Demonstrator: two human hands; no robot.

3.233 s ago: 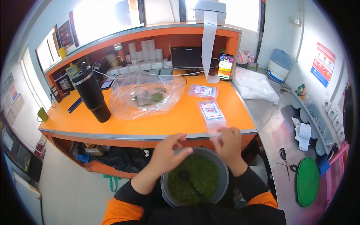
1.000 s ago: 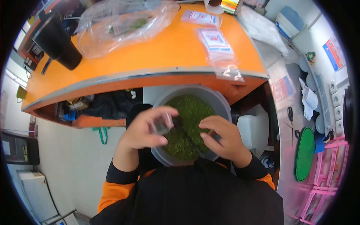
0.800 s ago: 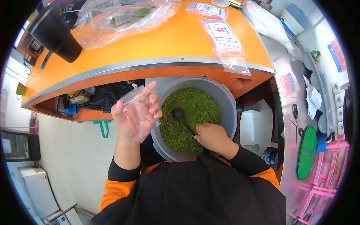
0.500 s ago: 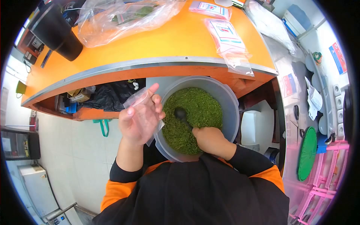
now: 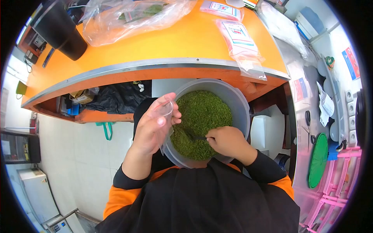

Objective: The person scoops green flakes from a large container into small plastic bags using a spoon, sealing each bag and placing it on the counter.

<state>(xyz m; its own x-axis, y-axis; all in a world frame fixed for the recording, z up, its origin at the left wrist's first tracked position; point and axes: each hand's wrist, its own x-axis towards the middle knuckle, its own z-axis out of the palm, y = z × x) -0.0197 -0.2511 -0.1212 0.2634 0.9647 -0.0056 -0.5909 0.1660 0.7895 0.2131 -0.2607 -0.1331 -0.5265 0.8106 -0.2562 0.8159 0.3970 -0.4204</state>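
Note:
My left hand [image 5: 147,132] is closed on a small clear plastic bag [image 5: 164,112], whose mouth is spread into a round opening. It is held at the left rim of a large translucent tub [image 5: 243,110]. Finely shredded green leaves [image 5: 208,106] lie inside the tub. My right hand [image 5: 229,142], over the right part of the tub, grips the handle of a black spoon [image 5: 199,138]. The bowl of the spoon is sunk among the green shreds, mostly hidden, and points left toward the bag.
An orange counter [image 5: 167,52] runs above the tub. It bears a large clear bag [image 5: 112,31], packs of small plastic bags [image 5: 237,37] and a black tumbler [image 5: 62,33]. To the right are scissors [image 5: 308,118], a green round lid [image 5: 318,161] and a pink rack [image 5: 340,182].
My left hand has moved right, and the bag's mouth has come open into a round shape. The spoon has turned from pointing up-left to lying nearly level, its bowl lower among the shreds.

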